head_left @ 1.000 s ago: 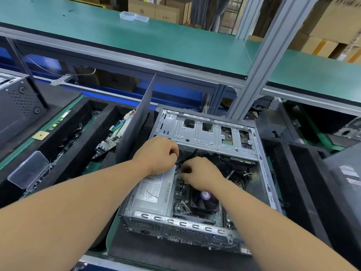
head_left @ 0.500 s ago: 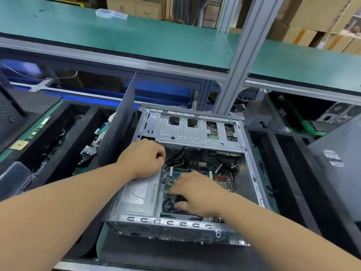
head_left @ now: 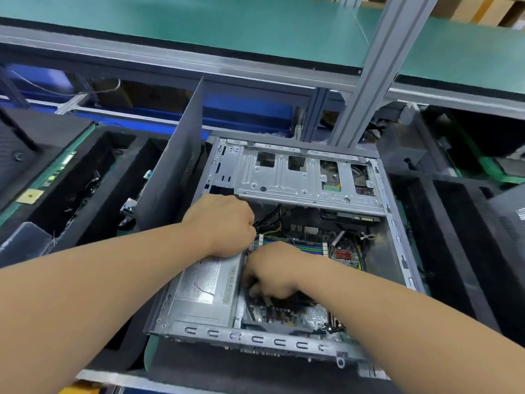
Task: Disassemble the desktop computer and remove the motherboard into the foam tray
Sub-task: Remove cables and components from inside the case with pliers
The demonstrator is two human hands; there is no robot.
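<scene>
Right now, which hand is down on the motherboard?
The right hand, fingers reaching down to the motherboard beside the power supply. The left hand sits higher, at the power supply's far end by the black cables.

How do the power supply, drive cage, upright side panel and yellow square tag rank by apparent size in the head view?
1. Drive cage
2. Upright side panel, close to the cage; order unsure
3. Power supply, partly hidden by the left hand
4. Yellow square tag
</scene>
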